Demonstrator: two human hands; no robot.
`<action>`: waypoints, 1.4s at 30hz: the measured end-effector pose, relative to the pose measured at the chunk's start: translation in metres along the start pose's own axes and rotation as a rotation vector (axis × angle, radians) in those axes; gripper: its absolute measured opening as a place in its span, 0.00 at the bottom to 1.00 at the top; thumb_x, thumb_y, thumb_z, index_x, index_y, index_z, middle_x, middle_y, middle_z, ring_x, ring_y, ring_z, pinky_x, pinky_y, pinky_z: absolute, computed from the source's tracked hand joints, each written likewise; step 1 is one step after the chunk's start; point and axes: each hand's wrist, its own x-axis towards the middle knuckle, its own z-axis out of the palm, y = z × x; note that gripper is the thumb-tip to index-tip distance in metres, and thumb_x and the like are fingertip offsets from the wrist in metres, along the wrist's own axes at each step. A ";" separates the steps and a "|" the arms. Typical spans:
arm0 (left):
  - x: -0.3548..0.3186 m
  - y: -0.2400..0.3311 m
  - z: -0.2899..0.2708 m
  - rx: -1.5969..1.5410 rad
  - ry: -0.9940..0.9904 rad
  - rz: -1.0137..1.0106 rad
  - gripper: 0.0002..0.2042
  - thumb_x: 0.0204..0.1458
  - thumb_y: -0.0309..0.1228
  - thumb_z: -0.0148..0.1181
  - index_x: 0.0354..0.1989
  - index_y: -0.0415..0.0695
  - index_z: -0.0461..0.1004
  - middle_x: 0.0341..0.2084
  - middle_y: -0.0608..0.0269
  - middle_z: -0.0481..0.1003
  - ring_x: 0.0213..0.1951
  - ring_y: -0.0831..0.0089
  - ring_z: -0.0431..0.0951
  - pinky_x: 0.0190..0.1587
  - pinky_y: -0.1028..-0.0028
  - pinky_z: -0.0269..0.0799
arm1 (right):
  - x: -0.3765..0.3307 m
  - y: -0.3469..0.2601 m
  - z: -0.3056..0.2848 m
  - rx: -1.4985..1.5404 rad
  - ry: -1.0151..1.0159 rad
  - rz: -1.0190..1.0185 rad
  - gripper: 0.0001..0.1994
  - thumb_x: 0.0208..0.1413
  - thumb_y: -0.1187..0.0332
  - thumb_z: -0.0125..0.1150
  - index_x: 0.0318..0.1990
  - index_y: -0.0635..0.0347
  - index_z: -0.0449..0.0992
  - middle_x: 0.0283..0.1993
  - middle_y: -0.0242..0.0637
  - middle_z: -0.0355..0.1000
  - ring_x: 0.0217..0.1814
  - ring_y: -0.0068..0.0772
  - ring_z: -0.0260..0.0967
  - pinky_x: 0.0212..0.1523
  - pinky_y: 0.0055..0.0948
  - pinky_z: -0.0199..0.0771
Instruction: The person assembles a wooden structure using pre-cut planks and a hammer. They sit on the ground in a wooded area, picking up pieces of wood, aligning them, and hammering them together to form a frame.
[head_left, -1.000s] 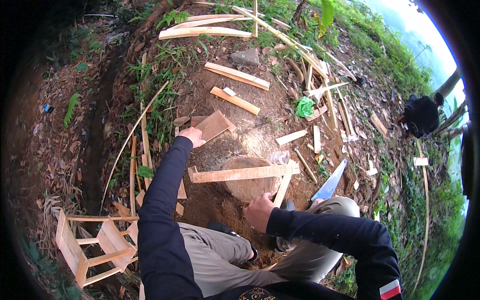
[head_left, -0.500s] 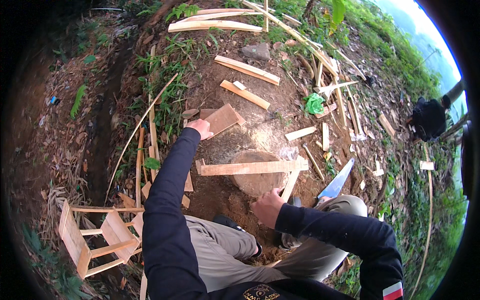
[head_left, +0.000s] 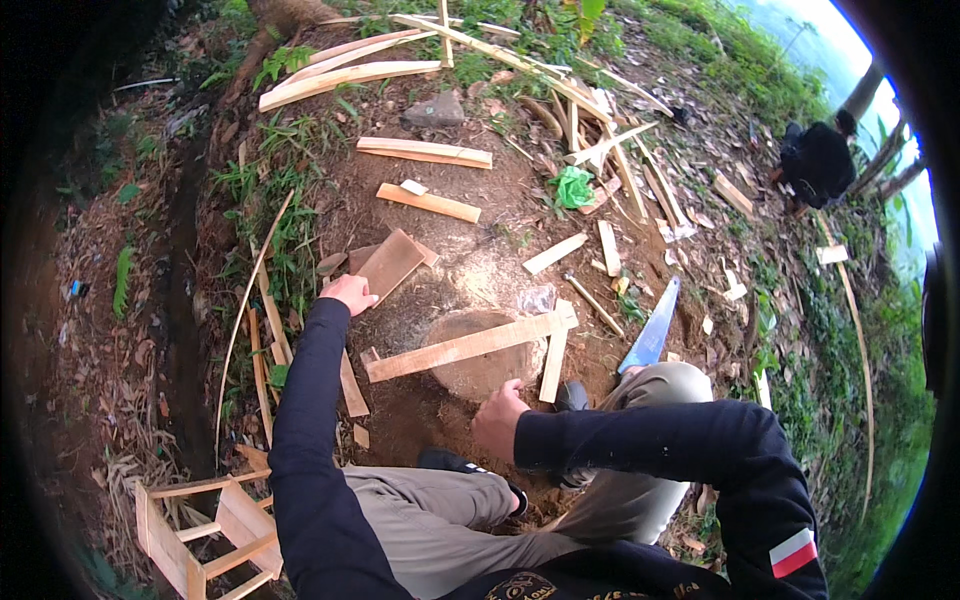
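My left hand (head_left: 350,292) is closed at the lower end of a short, flat wooden board (head_left: 391,263), which lies tilted over other wood pieces on the ground. Its fingertips are partly hidden. My right hand (head_left: 498,418) is curled shut just in front of a round tree stump (head_left: 490,372); anything inside the fingers is hidden. Across the stump rests a long wooden strip (head_left: 460,350) with a small block at its left end. A shorter strip (head_left: 553,365) meets its right end at an angle, close to my right hand.
A handsaw (head_left: 652,330) stands by my right knee, with a hammer-like stick tool (head_left: 595,304) beside it. A slatted wooden frame (head_left: 210,535) is at lower left. Loose strips (head_left: 425,152) and a green plastic bag (head_left: 572,187) lie beyond. Another person (head_left: 818,160) sits far right.
The view has turned, so the scene sits further left and tilted. My left hand stays at the board. My right hand has drawn slightly back from the shorter strip.
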 end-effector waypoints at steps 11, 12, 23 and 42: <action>-0.038 -0.001 -0.042 -0.037 0.080 0.049 0.16 0.51 0.45 0.63 0.36 0.43 0.77 0.30 0.52 0.80 0.36 0.57 0.80 0.42 0.60 0.74 | -0.044 -0.050 -0.017 0.151 0.268 0.002 0.15 0.55 0.57 0.54 0.39 0.60 0.77 0.35 0.43 0.75 0.39 0.45 0.74 0.43 0.57 0.69; -0.045 -0.005 -0.044 -0.027 0.083 0.052 0.16 0.52 0.45 0.62 0.37 0.43 0.77 0.29 0.53 0.80 0.35 0.59 0.80 0.41 0.61 0.74 | -0.055 -0.050 -0.021 0.197 0.316 -0.032 0.16 0.55 0.57 0.55 0.40 0.61 0.77 0.37 0.43 0.75 0.40 0.46 0.74 0.43 0.58 0.69; -0.080 0.044 0.038 0.652 0.221 -0.117 0.08 0.48 0.32 0.59 0.33 0.49 0.84 0.30 0.63 0.83 0.32 0.60 0.83 0.28 0.50 0.76 | -0.142 -0.120 0.086 0.549 0.859 0.039 0.13 0.52 0.61 0.64 0.40 0.58 0.73 0.33 0.36 0.70 0.36 0.38 0.72 0.37 0.36 0.70; -0.133 0.041 -0.010 0.529 0.561 -0.016 0.07 0.44 0.35 0.60 0.29 0.50 0.83 0.29 0.59 0.82 0.32 0.61 0.84 0.29 0.49 0.76 | -0.256 -0.141 0.133 0.440 0.847 1.196 0.17 0.55 0.54 0.63 0.33 0.58 0.68 0.25 0.42 0.72 0.27 0.47 0.73 0.28 0.43 0.70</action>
